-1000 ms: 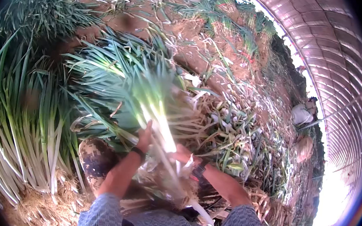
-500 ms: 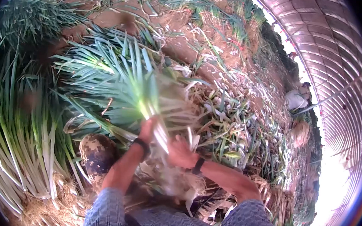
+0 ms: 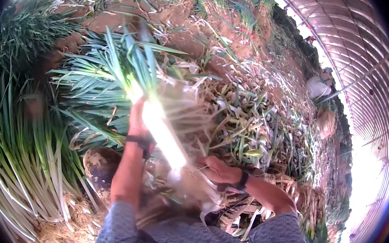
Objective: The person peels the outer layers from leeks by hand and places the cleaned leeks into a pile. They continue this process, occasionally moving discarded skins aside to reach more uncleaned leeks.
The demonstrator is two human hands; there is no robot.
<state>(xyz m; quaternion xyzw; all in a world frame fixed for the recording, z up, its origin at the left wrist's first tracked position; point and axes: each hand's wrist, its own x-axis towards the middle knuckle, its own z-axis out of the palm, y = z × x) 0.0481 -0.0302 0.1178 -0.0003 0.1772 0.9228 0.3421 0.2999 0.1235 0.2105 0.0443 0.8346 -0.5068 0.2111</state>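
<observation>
White and overexposed, the leek (image 3: 164,133) runs obliquely through the middle of our view, leaves toward 11 o'clock, lower end toward 5 o'clock. Our left hand (image 3: 138,118), at 9 o'clock, is closed around the upper stalk. Our right hand (image 3: 221,171), at 5 o'clock, is apart from it, beside the lower stalk, fingers curled; blur prevents us from telling whether it grips anything. Leek pile (image 3: 84,84): between 9 and 10 o'clock. Trimmings (image 3: 249,128): 3 o'clock. Step in hand: we judge it to be stripping loose outer layers. Next move calls for a steady left grip and a right-hand pull along the stalk.
</observation>
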